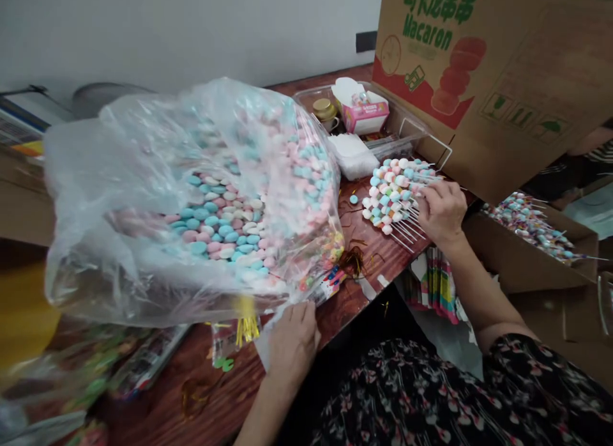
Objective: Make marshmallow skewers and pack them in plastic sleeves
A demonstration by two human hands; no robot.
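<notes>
A large clear plastic bag (90, 254) full of pink, blue and white candies (225, 222) stands open on the table. My left hand (293, 337) is closed at its near edge, with whitish plastic showing beside the fingers; the fingertips are partly hidden. My right hand (441, 213) has its fingers curled over the sticks of a pile of candy skewers (393, 189), whose candy ends point left. One loose blue candy (353, 199) lies between the bag and the skewers.
A tall Macaron carton (431, 69) stands behind my right hand. A clear tray (407, 146) holds a pink box (366, 117) and a jar. Gold twist ties (246, 331) lie by the table edge. At right, a cardboard box (517, 254) contains wrapped skewers.
</notes>
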